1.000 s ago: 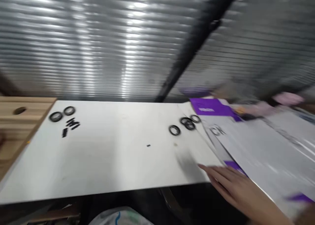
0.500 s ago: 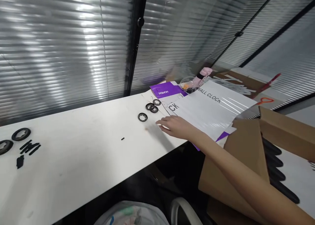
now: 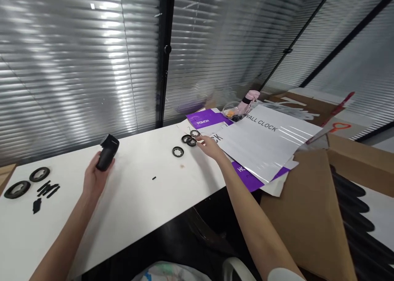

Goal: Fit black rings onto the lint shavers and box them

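My left hand is wrapped round a black handheld device with an angled head, held above the white table. On the right, my right hand has its fingers at the cluster of black rings, touching or just over the ring nearest them. Two more rings lie against it, one of them the upper ring. A separate black ring rests slightly to the left. Whether the fingertips grip a ring is too small to tell.
Two larger black rings and several black strips lie at the far left. Printed sheets and purple packaging cover the right end. A cardboard box stands at the right, below a glass wall with blinds.
My left hand has come into view with the black device. My right hand has moved up to the ring cluster. The view has shifted slightly.
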Demonstrator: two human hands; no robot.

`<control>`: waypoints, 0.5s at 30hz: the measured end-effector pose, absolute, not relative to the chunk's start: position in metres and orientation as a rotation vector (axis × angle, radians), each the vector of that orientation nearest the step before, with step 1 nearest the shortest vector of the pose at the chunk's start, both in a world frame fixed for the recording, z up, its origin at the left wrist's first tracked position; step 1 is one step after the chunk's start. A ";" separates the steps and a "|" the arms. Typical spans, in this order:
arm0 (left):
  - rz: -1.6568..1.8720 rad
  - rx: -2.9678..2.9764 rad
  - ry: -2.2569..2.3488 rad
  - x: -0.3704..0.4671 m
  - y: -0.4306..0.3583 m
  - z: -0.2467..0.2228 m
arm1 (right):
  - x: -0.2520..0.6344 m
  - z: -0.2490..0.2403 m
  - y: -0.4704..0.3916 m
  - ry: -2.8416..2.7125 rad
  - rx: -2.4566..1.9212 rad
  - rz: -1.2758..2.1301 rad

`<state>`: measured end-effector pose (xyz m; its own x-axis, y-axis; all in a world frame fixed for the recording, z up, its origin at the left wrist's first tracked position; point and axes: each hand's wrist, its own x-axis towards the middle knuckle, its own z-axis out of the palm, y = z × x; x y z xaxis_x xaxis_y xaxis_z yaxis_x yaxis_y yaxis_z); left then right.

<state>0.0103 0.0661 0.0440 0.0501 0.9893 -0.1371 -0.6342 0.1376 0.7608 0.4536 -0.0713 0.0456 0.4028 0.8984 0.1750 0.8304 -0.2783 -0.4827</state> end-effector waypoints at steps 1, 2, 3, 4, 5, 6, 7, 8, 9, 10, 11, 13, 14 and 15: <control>1.322 0.524 0.775 0.019 0.065 0.039 | 0.455 0.039 -0.076 -1.439 -2.147 0.183; 1.273 0.453 0.773 0.024 0.065 0.035 | 0.456 0.033 -0.079 -1.420 -2.130 0.198; 1.211 0.387 0.755 0.027 0.064 0.031 | 0.455 0.025 -0.082 -1.414 -2.110 0.223; 1.145 0.339 0.721 0.028 0.064 0.026 | 0.452 0.018 -0.084 -1.420 -2.088 0.254; 1.085 0.309 0.680 0.028 0.064 0.021 | 0.447 0.012 -0.084 -1.433 -2.068 0.284; 1.031 0.297 0.637 0.028 0.065 0.016 | 0.441 0.006 -0.084 -1.449 -2.052 0.310; 0.981 0.304 0.596 0.027 0.067 0.011 | 0.433 0.001 -0.083 -1.464 -2.042 0.327; 0.932 0.324 0.564 0.025 0.068 0.006 | 0.426 -0.001 -0.081 -1.475 -2.038 0.338; 0.883 0.352 0.541 0.024 0.069 0.001 | 0.418 -0.002 -0.078 -1.484 -2.045 0.343; 0.835 0.386 0.525 0.023 0.068 -0.002 | 0.410 -0.002 -0.076 -1.494 -2.067 0.340; 0.792 0.424 0.521 0.022 0.067 -0.004 | 0.403 0.000 -0.073 -1.507 -2.104 0.330; 0.739 0.516 0.554 0.021 0.060 -0.002 | 0.391 0.005 -0.067 -1.550 -2.198 0.293; 0.732 0.564 0.584 0.021 0.055 0.001 | 0.386 0.008 -0.064 -1.574 -2.233 0.274; 0.738 0.604 0.620 0.023 0.050 0.006 | 0.382 0.010 -0.062 -1.585 -2.237 0.258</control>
